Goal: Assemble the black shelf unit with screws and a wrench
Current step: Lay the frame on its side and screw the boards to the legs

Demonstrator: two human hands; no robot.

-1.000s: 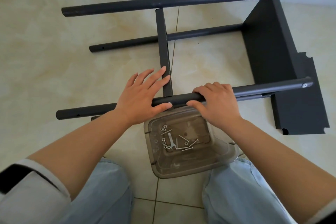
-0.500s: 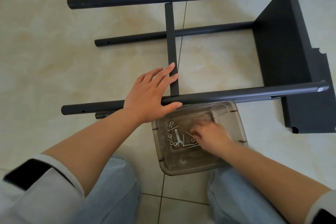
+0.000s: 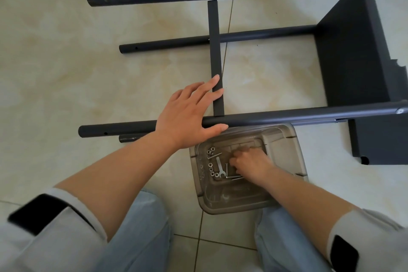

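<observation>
The black shelf unit lies on its side on the floor, with a flat panel (image 3: 351,57) at the right and long tube legs running left. My left hand (image 3: 187,115) rests flat over the near tube (image 3: 287,116), fingers touching the crossbar (image 3: 215,57). My right hand (image 3: 249,162) reaches into a clear plastic tray (image 3: 284,146) between my knees, fingers curled among the long screws (image 3: 235,176); whether it holds one is hidden. A small silver wrench (image 3: 219,166) and several nuts (image 3: 210,164) lie at the tray's left side.
A second black panel (image 3: 379,139) lies flat on the floor at the right, behind the near tube's end. A short tube end (image 3: 128,138) pokes out beneath the near tube. Pale floor tiles spread to the left; a wall base runs along the top.
My right hand left the near tube and dropped into the tray, where it now works among the screws. My left hand stayed on the tube and crossbar.
</observation>
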